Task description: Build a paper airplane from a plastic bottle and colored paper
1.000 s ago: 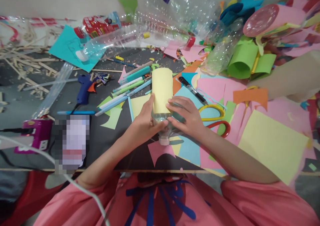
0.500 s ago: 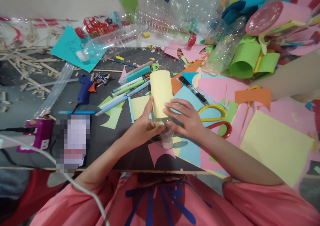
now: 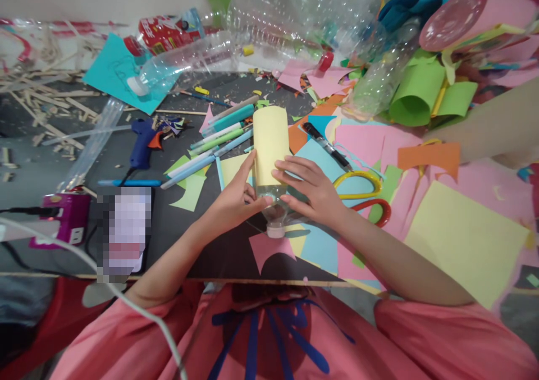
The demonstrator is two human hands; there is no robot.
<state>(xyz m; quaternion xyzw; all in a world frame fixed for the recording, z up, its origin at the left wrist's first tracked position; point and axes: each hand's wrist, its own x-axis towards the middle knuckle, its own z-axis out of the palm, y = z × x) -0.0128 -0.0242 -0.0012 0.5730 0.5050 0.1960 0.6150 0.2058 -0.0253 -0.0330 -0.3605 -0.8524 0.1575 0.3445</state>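
A clear plastic bottle (image 3: 274, 211) with a white cap stands neck-down, wrapped in pale yellow paper (image 3: 272, 138) over its upper part. My left hand (image 3: 242, 195) grips it from the left, index finger along the paper and thumb near the shoulder of the bottle. From the right, my right hand (image 3: 314, 189) closes on it, fingertips on the paper and thumb on the bare plastic. Under the cap lies a pink paper scrap (image 3: 269, 252). Scissors (image 3: 357, 184) with yellow and red handles rest right of my right hand, near a black marker (image 3: 326, 146).
Several pens (image 3: 227, 138) lie behind my left hand. Further left are a blue glue gun (image 3: 141, 144), a phone (image 3: 128, 228) and a purple power socket (image 3: 67, 220). Clear bottles (image 3: 189, 60) crowd the back. Another person's arm (image 3: 497, 122) reaches in from the right over coloured paper.
The bottle has tipped slightly, its capped neck shifting left, and both hands have stayed on it. The whole view has shifted a little.
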